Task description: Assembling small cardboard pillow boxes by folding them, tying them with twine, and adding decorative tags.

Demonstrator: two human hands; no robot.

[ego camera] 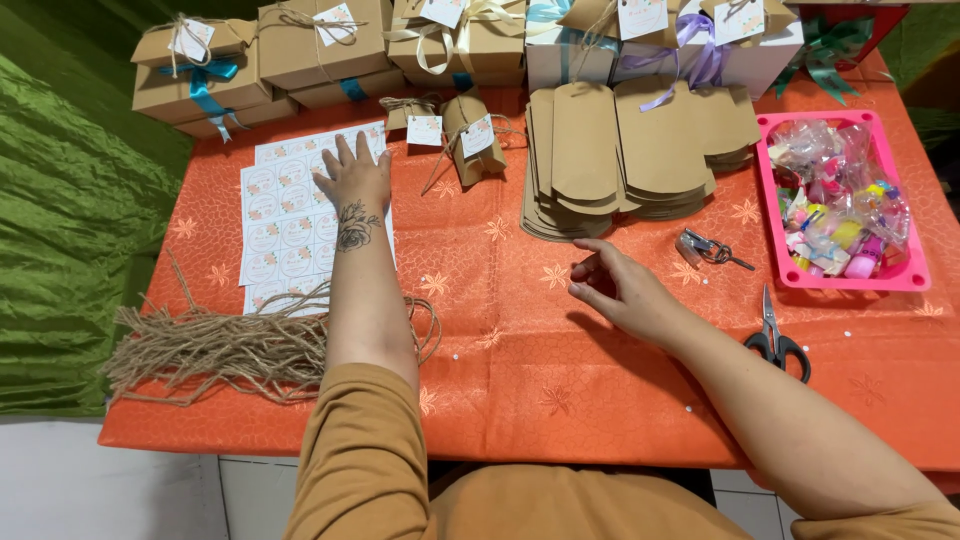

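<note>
From the head view, our left hand (354, 172) lay flat and spread on the sticker sheets (285, 225), fingers wide, holding nothing, near the counter's (520, 360) far left corner. Our right hand (612, 285) hovered mid-counter, fingers loosely curled with the thumb near the fingertips, empty as far as we could tell. To lift 1 round sticker cleanly, we judged it best to pin the glossy sheet flat and pick at an edge with a fingernail. The sheets were smooth white paper; the jute twine (215, 345) beside them looked coarse and frayed. The flat kraft boxes (620, 155) were matte, curved card; the scissors (775, 340) lay by the pink tray (850, 280).
</note>
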